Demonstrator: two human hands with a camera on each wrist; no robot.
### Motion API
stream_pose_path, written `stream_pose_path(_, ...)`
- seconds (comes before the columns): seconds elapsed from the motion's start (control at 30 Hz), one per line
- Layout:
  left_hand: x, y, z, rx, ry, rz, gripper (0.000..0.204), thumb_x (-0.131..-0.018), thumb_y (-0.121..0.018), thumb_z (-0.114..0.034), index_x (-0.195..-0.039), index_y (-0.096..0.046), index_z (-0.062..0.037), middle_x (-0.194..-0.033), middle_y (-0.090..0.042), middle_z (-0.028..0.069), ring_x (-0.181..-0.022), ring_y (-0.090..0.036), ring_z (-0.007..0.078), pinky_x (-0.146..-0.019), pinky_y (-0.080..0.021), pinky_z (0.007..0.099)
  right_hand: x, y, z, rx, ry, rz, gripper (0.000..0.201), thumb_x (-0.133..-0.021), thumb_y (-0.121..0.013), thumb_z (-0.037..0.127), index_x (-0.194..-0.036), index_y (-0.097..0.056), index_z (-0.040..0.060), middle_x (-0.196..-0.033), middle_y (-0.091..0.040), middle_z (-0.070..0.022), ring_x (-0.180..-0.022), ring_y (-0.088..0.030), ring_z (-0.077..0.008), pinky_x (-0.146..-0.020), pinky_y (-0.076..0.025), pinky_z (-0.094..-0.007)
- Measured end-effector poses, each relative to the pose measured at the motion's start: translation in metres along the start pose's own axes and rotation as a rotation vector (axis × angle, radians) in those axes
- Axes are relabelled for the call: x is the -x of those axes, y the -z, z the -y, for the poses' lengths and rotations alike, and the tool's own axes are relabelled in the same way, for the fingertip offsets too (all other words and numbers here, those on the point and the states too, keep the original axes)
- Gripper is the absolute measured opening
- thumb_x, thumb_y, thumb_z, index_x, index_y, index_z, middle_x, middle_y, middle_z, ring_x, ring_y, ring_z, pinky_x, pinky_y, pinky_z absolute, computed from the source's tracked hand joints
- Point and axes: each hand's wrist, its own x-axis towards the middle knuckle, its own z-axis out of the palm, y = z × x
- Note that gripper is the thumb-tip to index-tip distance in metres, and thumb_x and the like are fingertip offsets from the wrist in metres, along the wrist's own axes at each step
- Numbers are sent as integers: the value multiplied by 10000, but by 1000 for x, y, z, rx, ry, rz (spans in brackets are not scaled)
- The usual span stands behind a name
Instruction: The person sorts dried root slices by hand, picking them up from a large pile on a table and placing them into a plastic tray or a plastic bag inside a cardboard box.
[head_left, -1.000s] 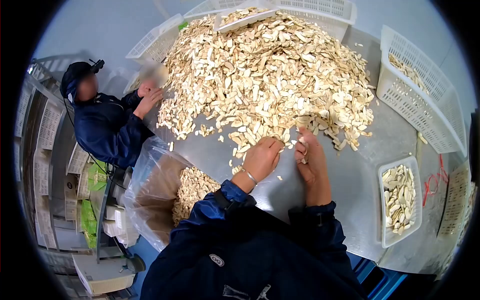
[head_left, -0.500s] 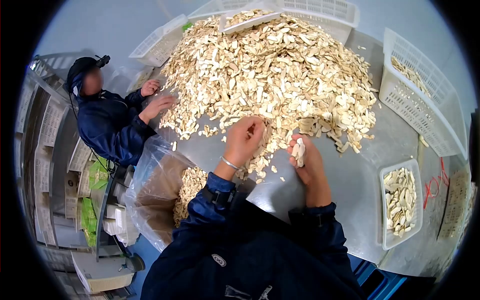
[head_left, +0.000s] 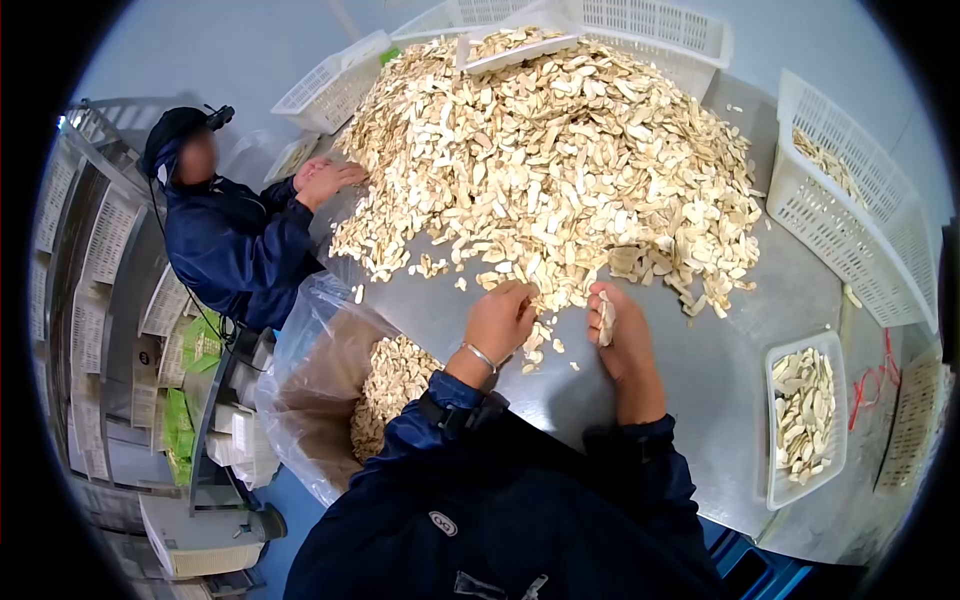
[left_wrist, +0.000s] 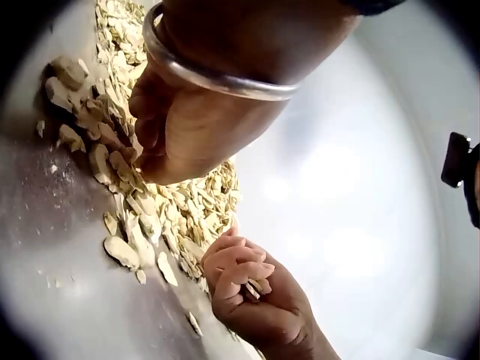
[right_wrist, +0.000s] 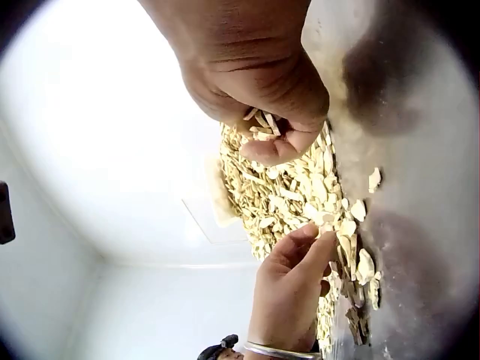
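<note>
A large heap of pale dried slices (head_left: pixel 560 160) covers the far part of the metal table (head_left: pixel 690 400). At its near edge my left hand (head_left: pixel 500 322), with a silver bangle on the wrist, reaches down with curled fingers. In the right wrist view, the thumb and forefinger of that left hand (right_wrist: pixel 289 281) pinch at a pale slice (right_wrist: pixel 326 219). To its right my right hand (head_left: pixel 622 335) holds several slices (head_left: pixel 606 318) in its curled fingers, above the table. Their ends show inside the fist in the left wrist view.
A small white tray of slices (head_left: pixel 804 410) stands at right, near a red cord (head_left: pixel 875 380). White perforated baskets (head_left: pixel 850 230) ring the heap. Left of me, a plastic-lined box (head_left: pixel 320 400) holds more slices. Another person (head_left: pixel 235 235) works at the heap's left side.
My left hand rose from the heap's edge, then came back down there. My right hand stays nearly in place with its slices. The other person's hands have moved along the heap.
</note>
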Motion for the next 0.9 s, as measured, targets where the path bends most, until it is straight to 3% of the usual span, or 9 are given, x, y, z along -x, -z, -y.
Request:
stream_pose_path(0.13,-1,-1,9,47,12,-22,138,-841,-682,-141,-975,-701,-114,-915,-669,81,-816,-665,335,-685,-543,439,2,-7,-3,75,0,-13,139,-965,-567,183,-1042,-621,80,-824,-569,4,-657,-530,-97,-542,-425,-243)
stream_pose_path(0.23,-6,0,5,-113,-79,-115,100,-828,-673,-112,-924,-700,-104,-925,-653,79,-886,-636,328,-727,-537,434,3,-9,-4,86,-1,-35,130,-959,-574,171,-1039,-628,83,-825,-571,4,-657,-534,-96,-548,-432,-248)
stream_pose_path(0.33,-25,-4,-5,-70,-274,-165,143,-821,-677,-67,-959,-703,-90,-928,-653,106,-897,-616,347,-781,-518,439,3,-11,-1,113,6,-61,141,-959,-574,177,-1047,-633,84,-824,-571,8,-656,-535,-95,-551,-435,-251)
stream_pose_path(0.47,-40,-16,-1,-188,-339,-75,176,-784,-696,-38,-947,-706,-104,-998,-668,90,-913,-624,331,-795,-524,427,2,-9,-3,122,16,-75,168,-961,-576,187,-1072,-638,76,-825,-573,12,-659,-545,-94,-554,-440,-252)
stream_pose_path(0.57,-38,-19,5,-141,-347,-145,173,-782,-705,-42,-944,-703,-101,-980,-677,94,-918,-631,338,-801,-526,431,-3,0,-13,124,137,-27,214,-978,-561,214,-1119,-645,76,-834,-589,12,-656,-564,-95,-562,-466,-258)
stream_pose_path(0.7,-38,-14,-1,-73,-341,-146,62,-849,-666,-92,-908,-669,-74,-863,-662,128,-861,-630,372,-761,-523,455,-1,-5,-11,100,40,-65,196,-964,-603,203,-1104,-649,74,-837,-593,15,-688,-545,-99,-579,-455,-276)
stream_pose_path(0.77,-37,-8,-4,-30,-272,-121,66,-874,-676,-129,-893,-671,-66,-851,-673,141,-819,-637,391,-714,-524,472,-1,5,-12,122,91,-80,217,-972,-606,219,-1110,-661,60,-840,-598,12,-683,-558,-106,-568,-455,-279)
stream_pose_path(0.9,-52,22,-17,164,-129,288,116,-907,-677,-184,-883,-669,-71,-797,-666,147,-724,-637,342,-658,-514,419,-7,2,-18,121,91,-70,202,-988,-604,218,-1106,-660,64,-838,-591,9,-661,-555,-110,-544,-439,-266)
